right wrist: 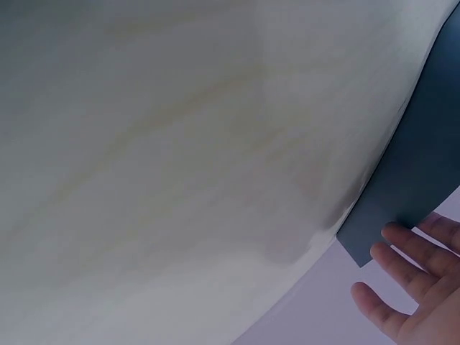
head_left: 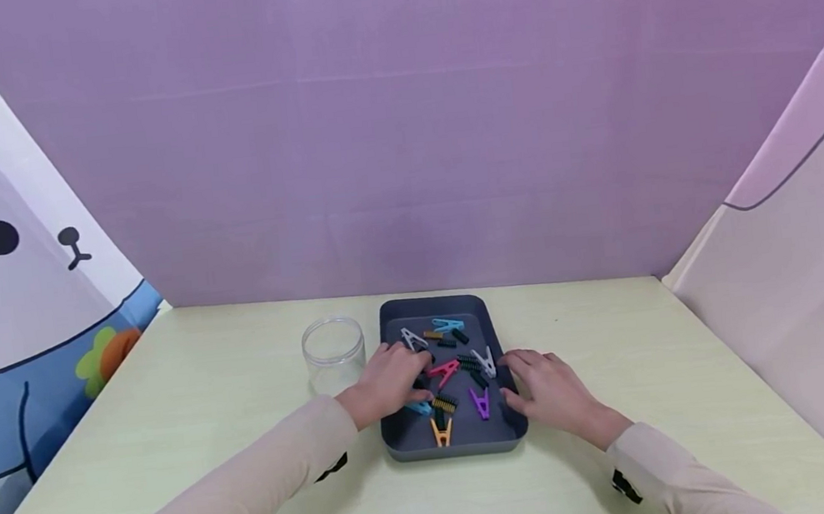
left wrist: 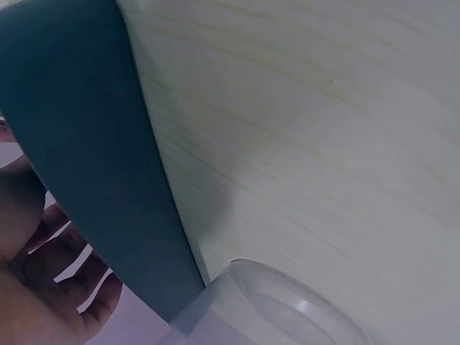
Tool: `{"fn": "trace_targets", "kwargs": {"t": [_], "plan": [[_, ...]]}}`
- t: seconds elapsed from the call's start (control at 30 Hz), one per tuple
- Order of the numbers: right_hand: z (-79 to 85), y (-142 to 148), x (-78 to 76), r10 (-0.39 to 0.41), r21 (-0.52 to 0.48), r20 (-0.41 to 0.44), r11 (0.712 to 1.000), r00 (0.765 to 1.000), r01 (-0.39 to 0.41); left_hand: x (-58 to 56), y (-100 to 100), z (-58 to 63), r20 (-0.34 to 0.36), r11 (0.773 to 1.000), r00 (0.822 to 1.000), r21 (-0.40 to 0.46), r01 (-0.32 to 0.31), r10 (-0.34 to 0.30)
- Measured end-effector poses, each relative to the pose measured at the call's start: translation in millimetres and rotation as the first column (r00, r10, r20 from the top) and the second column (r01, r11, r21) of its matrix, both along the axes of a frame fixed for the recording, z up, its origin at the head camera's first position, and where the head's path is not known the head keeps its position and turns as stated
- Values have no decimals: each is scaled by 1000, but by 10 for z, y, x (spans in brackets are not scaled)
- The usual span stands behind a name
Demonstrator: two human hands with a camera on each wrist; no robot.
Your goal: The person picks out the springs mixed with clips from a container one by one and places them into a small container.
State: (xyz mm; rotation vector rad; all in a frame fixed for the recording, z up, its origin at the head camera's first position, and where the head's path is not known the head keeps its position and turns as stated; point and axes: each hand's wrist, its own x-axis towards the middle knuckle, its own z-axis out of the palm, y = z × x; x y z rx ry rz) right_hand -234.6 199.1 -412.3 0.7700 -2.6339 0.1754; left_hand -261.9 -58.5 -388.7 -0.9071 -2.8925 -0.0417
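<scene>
A dark grey tray [head_left: 453, 450] holds several coloured clothespins, among them a red clothespin [head_left: 444, 371], a purple clothespin [head_left: 480, 405], and a yellow clothespin [head_left: 441, 432]. Small ridged pieces, dark or yellowish, lie scattered among them, such as a yellowish ridged piece [head_left: 443, 404]. My left hand [head_left: 389, 381] reaches over the tray's left side, fingers spread and bent slightly above the clothespins; its fingertips partly hide what lies under them. At the right rim, my right hand [head_left: 552, 389] rests with fingers extended against the tray's wall [right wrist: 402, 172].
A clear round jar [head_left: 334, 353], its top uncovered, stands left of the tray, close to my left wrist. Both are on a pale wood-grain table [head_left: 243, 367]. A purple cloth backdrop [head_left: 398, 124] rises behind the table's far edge, with printed cloths at both sides.
</scene>
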Motion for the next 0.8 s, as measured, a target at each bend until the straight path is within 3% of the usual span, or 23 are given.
{"fn": "trace_targets", "kwargs": {"t": [0.37,0.8], "plan": [[10,-7,10,-1,-2,-1,1000,1000,1,14,12,15,16,1000,1000,1,2,-3],[5,-12,4,-7,2,-3,1000,1000,7,18,-10,-25,-51,998,998,42,49,-46]]}}
